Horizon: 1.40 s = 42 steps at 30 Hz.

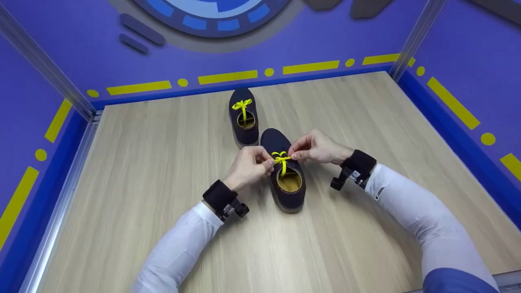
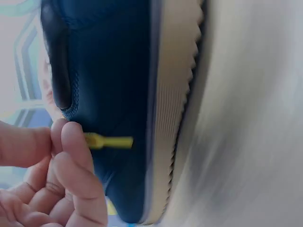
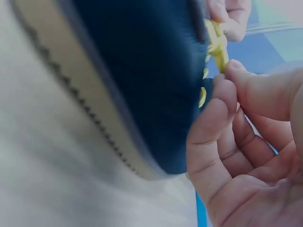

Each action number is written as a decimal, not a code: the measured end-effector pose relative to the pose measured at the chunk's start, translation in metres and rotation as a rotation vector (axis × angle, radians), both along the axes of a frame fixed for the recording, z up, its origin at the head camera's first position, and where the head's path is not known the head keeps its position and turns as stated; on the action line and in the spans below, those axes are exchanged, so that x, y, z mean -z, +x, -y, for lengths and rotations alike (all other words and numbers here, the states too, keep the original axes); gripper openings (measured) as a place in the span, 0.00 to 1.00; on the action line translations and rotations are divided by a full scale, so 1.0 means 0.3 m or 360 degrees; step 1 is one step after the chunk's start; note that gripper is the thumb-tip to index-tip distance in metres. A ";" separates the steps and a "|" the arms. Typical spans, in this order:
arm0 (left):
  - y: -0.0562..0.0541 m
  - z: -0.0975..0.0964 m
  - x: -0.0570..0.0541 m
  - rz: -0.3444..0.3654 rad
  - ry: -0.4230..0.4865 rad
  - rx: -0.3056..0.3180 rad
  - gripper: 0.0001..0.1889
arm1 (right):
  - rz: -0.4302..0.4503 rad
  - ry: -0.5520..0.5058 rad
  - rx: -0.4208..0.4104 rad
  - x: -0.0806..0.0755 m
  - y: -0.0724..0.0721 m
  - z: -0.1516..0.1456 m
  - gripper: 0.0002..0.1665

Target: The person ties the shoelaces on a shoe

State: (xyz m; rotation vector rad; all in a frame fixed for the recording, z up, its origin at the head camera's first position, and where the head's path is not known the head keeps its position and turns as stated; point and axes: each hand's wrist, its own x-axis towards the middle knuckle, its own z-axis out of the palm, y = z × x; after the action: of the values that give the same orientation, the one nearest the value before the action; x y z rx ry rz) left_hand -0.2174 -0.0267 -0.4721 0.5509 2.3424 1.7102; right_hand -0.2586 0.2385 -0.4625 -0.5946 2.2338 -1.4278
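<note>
A dark shoe with a tan inside stands in the middle of the wooden table, toe pointing away. Its yellow shoelace is crossed into a bow-like knot over the tongue. On the shoe's left, my left hand pinches one side of the lace between thumb and forefinger; a lace tip sticks out past the fingers in the left wrist view. From the right, my right hand pinches the other side, and the lace runs taut to those fingertips in the right wrist view.
A second dark shoe, its yellow lace tied in a bow, stands farther back and slightly left. Wood-grain tabletop surrounds both shoes. Purple panels with yellow marks enclose the table at the back and sides.
</note>
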 end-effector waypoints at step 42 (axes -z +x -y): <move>0.064 -0.042 -0.025 0.0777 0.0306 0.0068 0.32 | 0.0286 -0.0139 0.0537 0.042 0.184 0.032 0.47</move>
State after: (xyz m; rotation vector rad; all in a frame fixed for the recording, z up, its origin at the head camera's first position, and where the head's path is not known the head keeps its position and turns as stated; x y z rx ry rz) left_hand -0.1982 -0.0142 -0.4647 0.1768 1.8296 1.8124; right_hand -0.2033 0.2290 -0.4751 -0.1088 2.2091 -1.6733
